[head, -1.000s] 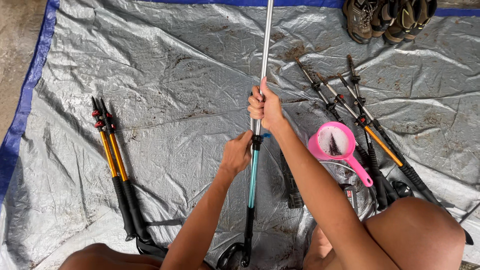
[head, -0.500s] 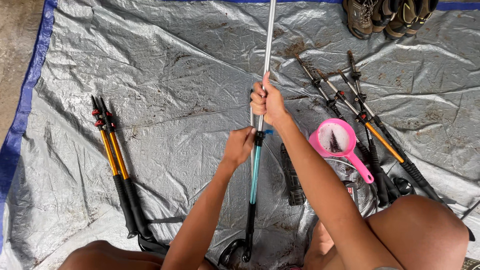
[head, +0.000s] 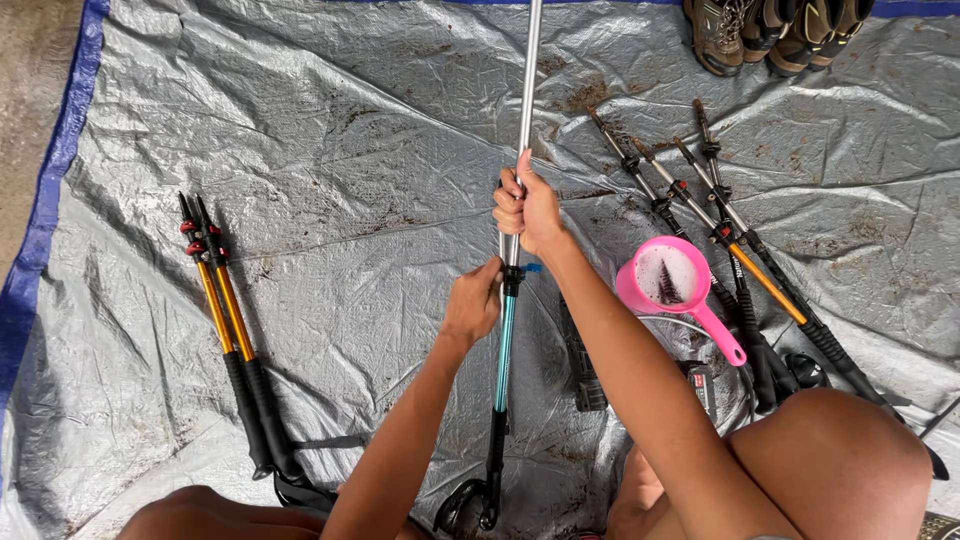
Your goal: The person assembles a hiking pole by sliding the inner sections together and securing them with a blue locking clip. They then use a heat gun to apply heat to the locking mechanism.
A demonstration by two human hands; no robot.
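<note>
Head view: open silver tarp [head: 350, 130] leftward, teal trekking pole [head: 505, 345] mid-tarp, long axis pointing away, left hand [head: 473, 303] clamped at its lock, right hand [head: 527, 208] clamped on its silver shaft above.

Outdoor gear-cleaning spot on the ground: a dirt-flecked silver tarp [head: 330, 130] with blue edging, trekking poles [head: 232, 340] laid out, hiking boots [head: 775, 30] nearby.
</note>
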